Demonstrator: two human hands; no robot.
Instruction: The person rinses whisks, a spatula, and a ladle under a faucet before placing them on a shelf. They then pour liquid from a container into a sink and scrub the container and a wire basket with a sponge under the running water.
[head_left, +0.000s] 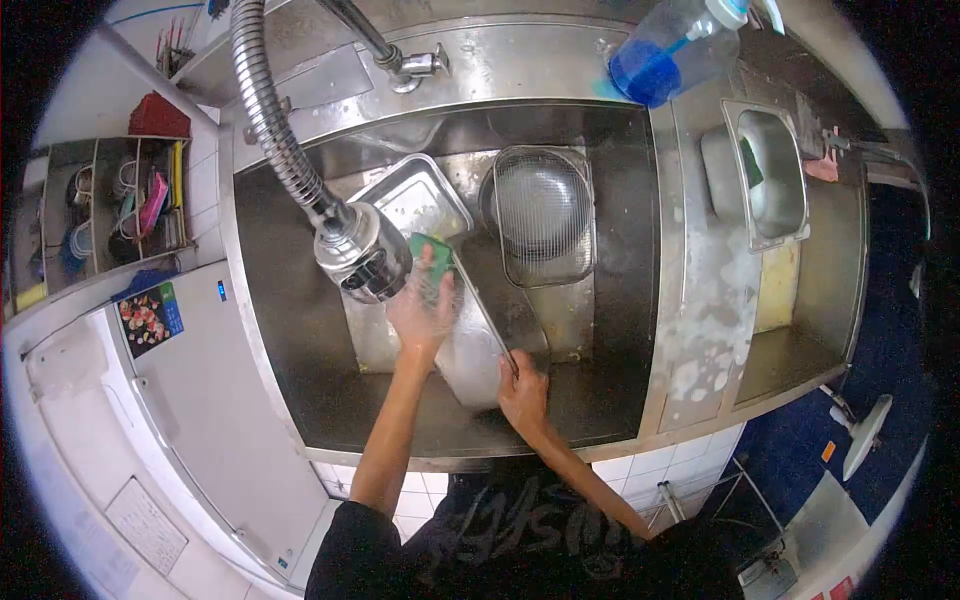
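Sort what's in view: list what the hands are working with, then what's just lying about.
In use: left hand, green sponge, steel tray, right hand.
Lying about: second tray, wire basket, bottle of blue liquid, steel tub.

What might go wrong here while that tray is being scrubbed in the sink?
1. The right hand grips the soapy tray only by its edge, so it may slip and clatter into the sink.
2. The left hand, scrubbing with the green sponge, is right beside the hanging spray head and might knock it.
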